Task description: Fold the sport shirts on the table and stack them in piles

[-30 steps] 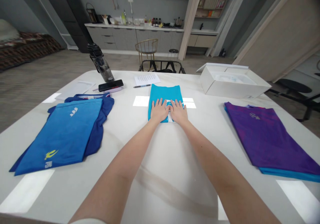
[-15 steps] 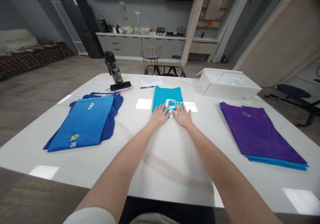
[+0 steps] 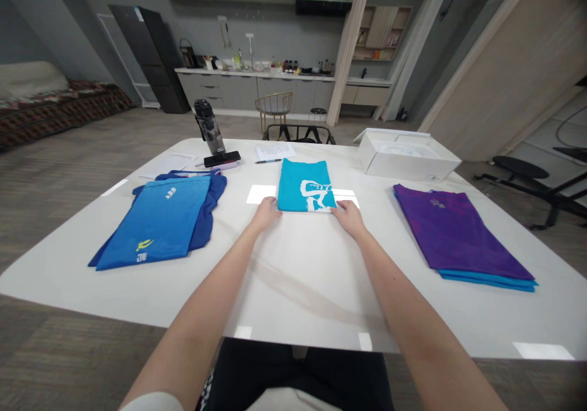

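Observation:
A folded teal T-shirt (image 3: 293, 186) with a white print lies flat in the middle of the white table (image 3: 298, 270). My left hand (image 3: 266, 214) rests on the tabletop, just beside the shirt's near left corner. My right hand (image 3: 349, 218) lies at the near right corner, its fingertips on the folded edge. Neither hand visibly grips the cloth. The shirt's near edge shows a white band.
A folded blue shirt (image 3: 156, 221) lies to the left and a folded purple stack (image 3: 454, 233) to the right. Behind them are a white open box (image 3: 408, 160), a water bottle (image 3: 208, 126), a phone (image 3: 222, 158), a paper sheet (image 3: 275, 151) and a pen (image 3: 268, 161).
Both hands have slid apart, from the middle of the teal shirt to its near corners, uncovering the white print. The view has tilted upward, showing more of the room.

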The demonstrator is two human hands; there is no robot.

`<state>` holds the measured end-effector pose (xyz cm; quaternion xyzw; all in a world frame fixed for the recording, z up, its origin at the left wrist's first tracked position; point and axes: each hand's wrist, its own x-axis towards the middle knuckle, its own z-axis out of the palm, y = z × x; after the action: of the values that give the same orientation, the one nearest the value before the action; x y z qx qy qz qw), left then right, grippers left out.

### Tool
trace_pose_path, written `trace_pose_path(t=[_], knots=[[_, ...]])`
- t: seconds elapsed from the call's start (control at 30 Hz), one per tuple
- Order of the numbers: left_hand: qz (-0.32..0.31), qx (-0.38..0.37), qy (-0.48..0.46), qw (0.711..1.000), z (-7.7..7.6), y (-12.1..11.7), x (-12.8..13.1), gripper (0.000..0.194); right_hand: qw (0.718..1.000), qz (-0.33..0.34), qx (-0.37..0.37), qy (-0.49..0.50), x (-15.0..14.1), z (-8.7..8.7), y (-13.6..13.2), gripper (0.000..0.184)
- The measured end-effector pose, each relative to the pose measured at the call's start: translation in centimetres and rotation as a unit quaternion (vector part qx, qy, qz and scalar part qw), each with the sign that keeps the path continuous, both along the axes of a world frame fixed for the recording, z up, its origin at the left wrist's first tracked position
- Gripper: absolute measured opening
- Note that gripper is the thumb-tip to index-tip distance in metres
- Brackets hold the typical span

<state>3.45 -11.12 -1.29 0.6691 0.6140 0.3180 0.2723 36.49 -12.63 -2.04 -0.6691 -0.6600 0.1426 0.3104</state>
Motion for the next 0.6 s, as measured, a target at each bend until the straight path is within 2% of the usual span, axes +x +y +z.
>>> trace_pose_path(t=[0.1,0.2,0.27,0.4,0.47,0.6], knots=[[-0.002,-0.024,-0.021,0.999,0.2,0.0,-0.1,0.048,0.999,0.015,-0.024,0.025,0.2,0.3,0.3,0.044],[0.021,-0.032,-0.067,0.997,0.0,-0.2,0.9,0.051,0.997,-0.002,-0.052,0.049,-0.4,0.2,0.7,0.048],[0.030,-0.020,-0.078,0.996,-0.3,-0.2,1.4,0.051,0.997,-0.017,-0.043,0.067,-0.6,0.0,0.8,0.052],[0.026,0.014,-0.035,0.999,-0.6,0.2,1.2,0.035,0.995,-0.011,-0.009,0.097,-0.5,-0.2,0.4,0.046],[0.005,0.019,-0.010,1.000,-0.5,0.4,0.8,0.028,0.996,-0.006,-0.018,0.091,-0.2,0.1,0.2,0.042],[-0.019,-0.001,0.040,0.999,0.4,0.5,0.1,0.027,0.997,-0.011,-0.052,0.052,0.1,0.8,-0.1,0.034]])
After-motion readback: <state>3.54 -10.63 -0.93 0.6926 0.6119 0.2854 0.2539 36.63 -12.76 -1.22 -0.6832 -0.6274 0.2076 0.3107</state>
